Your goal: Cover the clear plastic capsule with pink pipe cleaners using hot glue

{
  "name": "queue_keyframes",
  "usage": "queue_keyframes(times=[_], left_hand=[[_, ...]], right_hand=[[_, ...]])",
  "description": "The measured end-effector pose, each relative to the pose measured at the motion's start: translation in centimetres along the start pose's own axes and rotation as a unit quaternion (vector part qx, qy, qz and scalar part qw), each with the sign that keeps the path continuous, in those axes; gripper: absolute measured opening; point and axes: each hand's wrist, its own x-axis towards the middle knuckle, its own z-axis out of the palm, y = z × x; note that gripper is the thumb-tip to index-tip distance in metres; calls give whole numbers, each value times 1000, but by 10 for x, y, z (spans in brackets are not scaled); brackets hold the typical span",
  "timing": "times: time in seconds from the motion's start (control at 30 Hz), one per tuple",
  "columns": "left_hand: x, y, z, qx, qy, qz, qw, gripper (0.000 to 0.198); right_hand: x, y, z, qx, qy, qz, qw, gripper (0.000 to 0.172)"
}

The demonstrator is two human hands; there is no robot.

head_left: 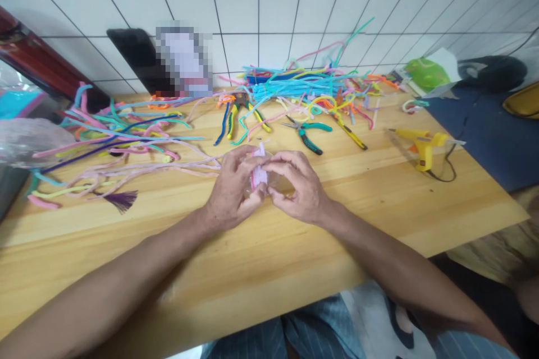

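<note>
Between my hands is a small bundle of pale lilac and pink pipe cleaners [260, 175], folded or bent side by side, held above the front half of the table. My left hand [234, 188] grips its left side, thumb low and fingers on top. From the right, my right hand [297, 185] pinches the bundle's edge with thumb and fingertips. Part of the bundle is hidden behind the fingers. Long pale pink pipe cleaners [185, 166] lie on the wood just left of my left hand. Teal-handled needle-nose pliers [308, 133] lie beyond my right hand.
Many coloured pipe cleaners [295, 87] are heaped along the tiled wall. Yellow-green cutters [241, 112] and a yellow utility knife [350, 133] lie before them. A yellow glue gun [425, 148] with its cord stands right. Phones [137, 59] lean at the back; a plastic bag [33, 137] sits left.
</note>
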Motion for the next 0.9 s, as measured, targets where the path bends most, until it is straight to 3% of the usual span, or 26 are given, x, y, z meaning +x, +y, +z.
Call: queue_keyframes(times=[0.33,0.9], left_hand=[[2,1,3,-6,23,-19,1000,34],[2,0,1,-9,16,-19,1000,35]], right_hand=[[1,0,2,11,0,12,1000,43],[2,4,-1,-6,-14,-14,1000,46]])
